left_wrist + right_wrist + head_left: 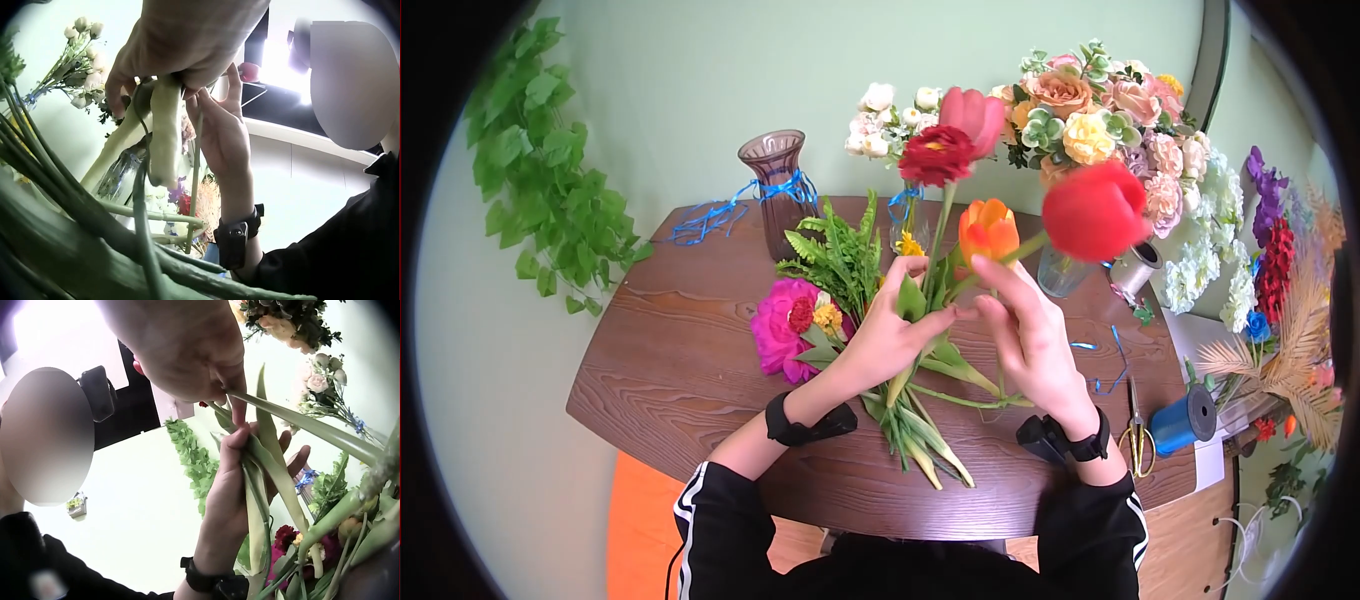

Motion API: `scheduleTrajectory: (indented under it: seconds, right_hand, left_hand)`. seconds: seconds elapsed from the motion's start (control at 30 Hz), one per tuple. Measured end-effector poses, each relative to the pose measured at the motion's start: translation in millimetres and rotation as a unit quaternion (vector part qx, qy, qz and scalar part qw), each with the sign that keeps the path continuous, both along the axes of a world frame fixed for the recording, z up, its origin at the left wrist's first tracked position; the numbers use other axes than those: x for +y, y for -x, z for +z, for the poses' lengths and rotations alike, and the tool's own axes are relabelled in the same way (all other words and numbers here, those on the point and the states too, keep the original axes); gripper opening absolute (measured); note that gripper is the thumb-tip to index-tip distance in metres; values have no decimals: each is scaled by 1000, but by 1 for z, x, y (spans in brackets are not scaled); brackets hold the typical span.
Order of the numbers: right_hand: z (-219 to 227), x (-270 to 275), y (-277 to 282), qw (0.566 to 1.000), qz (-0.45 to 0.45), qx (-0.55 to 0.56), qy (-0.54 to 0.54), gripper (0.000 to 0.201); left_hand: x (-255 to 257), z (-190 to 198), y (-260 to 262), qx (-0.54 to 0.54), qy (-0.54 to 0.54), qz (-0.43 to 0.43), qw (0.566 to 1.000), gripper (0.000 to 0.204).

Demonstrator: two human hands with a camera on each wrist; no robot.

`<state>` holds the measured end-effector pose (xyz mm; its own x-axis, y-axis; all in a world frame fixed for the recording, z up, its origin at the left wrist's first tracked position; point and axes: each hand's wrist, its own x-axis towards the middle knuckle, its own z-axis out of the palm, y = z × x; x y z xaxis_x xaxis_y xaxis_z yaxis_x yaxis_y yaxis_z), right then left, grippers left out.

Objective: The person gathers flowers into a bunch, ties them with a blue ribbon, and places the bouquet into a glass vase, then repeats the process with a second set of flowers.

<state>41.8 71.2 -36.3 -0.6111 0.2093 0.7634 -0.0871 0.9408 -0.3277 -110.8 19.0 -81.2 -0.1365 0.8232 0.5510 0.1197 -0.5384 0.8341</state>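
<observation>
The left hand [890, 335] grips a bunch of green stems [915, 425] over the table, thumb across them. Above it rise a dark red flower [938, 156], a pink tulip [972, 122] and an orange tulip [988, 230]. Close on its right, the right hand [1032, 335] pinches the stem of a large red tulip [1094, 210], fingers bent. That stem [306, 425] runs out from the right hand [181, 356] in the right wrist view, with the left hand [225, 500] just below. Leaves partly hide the left fingertips.
Magenta flower [778, 330] and fern leaves [840, 250] lie left of the stems. Behind stand a purple vase [780, 205] with blue ribbon and a large bouquet [1090, 120]. Gold scissors [1138, 445] and a blue ribbon spool [1183, 421] are at the right edge of the table [650, 340].
</observation>
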Motion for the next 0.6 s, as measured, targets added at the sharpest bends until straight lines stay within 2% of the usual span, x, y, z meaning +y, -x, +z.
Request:
scheduleTrajectory:
  seconds: [0.07, 0.1, 0.17, 0.2, 0.27, 0.37, 0.4, 0.43, 0.5, 0.53, 0.6]
  right_hand:
    - [-6, 2, 1, 998, 8, 27, 50, 53]
    - [-8, 3, 2, 997, 6, 38, 68, 55]
    - [-10, 5, 4, 995, -26, 50, 78, 58]
    - [-10, 5, 4, 992, -36, 44, 116, 60]
    - [-7, 5, 5, 979, -56, 32, 192, 65]
    - [-4, 16, 0, 979, -105, -63, 160, 40]
    - [-5, 20, -1, 981, -110, -85, 138, 33]
    - [4, 16, -3, 967, -146, -135, 159, 19]
    - [6, 22, -5, 950, -144, -211, 181, 20]
    - [5, 25, -7, 939, -143, -248, 192, 21]
    - [-6, 36, -10, 934, -84, -288, 195, 22]
  left_hand:
    - [1, 3, 3, 60, 2, 23, 998, 27]
    - [-4, 6, 1, -42, 73, -5, 996, 23]
    - [-8, 16, 3, -104, 64, -29, 992, 20]
    - [-9, 18, 6, -135, 60, -41, 988, 18]
    - [-9, 18, 13, -119, 3, 1, 993, 18]
    - [-8, 23, 17, -87, -67, 67, 992, 24]
    - [-9, 24, 17, -103, -68, 66, 990, 28]
    - [-10, 24, 18, -119, -68, 65, 988, 32]
    - [-12, 26, 14, -176, -55, 39, 982, 46]
    - [-11, 25, 14, -149, -59, 45, 986, 48]
    - [-9, 20, 17, -94, -69, 57, 992, 52]
